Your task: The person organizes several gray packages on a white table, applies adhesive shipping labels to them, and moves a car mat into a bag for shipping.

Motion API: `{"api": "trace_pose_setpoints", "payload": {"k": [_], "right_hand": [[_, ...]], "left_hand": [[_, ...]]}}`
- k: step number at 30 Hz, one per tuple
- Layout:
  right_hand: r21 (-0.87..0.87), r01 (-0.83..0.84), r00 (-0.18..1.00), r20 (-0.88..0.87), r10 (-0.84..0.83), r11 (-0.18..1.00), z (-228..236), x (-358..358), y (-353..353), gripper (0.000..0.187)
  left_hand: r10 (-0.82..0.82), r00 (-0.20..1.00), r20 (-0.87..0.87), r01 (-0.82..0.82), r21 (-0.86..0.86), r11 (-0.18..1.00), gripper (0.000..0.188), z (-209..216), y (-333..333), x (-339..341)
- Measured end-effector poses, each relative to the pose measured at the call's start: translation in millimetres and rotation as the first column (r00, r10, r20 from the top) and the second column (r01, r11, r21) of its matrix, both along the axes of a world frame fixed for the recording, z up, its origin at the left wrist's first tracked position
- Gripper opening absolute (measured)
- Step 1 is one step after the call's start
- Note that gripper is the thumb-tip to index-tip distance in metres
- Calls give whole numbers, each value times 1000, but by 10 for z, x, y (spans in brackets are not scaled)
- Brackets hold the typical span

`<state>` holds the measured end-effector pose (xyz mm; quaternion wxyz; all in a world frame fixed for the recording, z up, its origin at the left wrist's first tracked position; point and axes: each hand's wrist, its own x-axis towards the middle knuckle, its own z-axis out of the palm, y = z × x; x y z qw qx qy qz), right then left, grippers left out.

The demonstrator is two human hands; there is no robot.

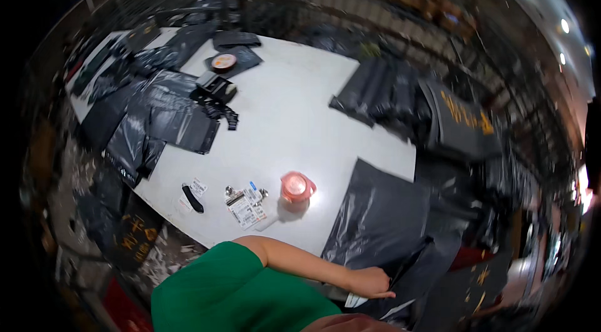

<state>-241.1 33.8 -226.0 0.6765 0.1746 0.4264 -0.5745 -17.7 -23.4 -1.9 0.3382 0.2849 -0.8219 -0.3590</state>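
My left arm, in a green sleeve, reaches across the near edge of the table to the right. My left hand (pixel 368 282) is closed at the edge of a dark grey plastic bag (pixel 410 272), its fingers curled and partly hidden by the plastic. A larger flat grey plastic sheet (pixel 382 207) lies just beyond it, over the table's right corner. Slips of white paper (pixel 355 300) show under the hand. My right hand is not in view. Left of the sheet stands a pink lidded cup (pixel 296 187).
On the white table (pixel 275 125) lie barcode labels (pixel 246 208), a black-handled knife (pixel 192 199), a black tape dispenser (pixel 216 89) and a round tub or roll (pixel 223 62). Grey bags (pixel 150 110) pile at the left. Folded bag stacks (pixel 382 91) hang over the right edge. Wire racks stand behind.
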Motion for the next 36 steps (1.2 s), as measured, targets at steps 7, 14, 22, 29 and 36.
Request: {"api": "trace_pose_setpoints", "payload": {"k": [7,14,22,29,36], "right_hand": [[-793,-368,469,293,833,486,2282,2395,-2360,40],[-793,15,816,-342,466,-609,5851,5334,-1793,31],[-40,-558,604,-705,-373,-829,4423,4272,-793,31],[-309,-913,211,-917,338,-267,3062,3135,-545,22],[-291,-942,332,-872,358,166,2806,2633,-240,9]], "left_hand": [[638,762,109,-465,-593,657,45,1475,-372,1926],[602,253,-758,-963,-140,229,25,3176,768,4191],[936,160,-313,-944,230,238,25,1517,1650,3378],[831,363,-423,-762,378,525,50,987,1259,2467],[796,464,-388,-705,382,597,65,661,1103,1866]]}}
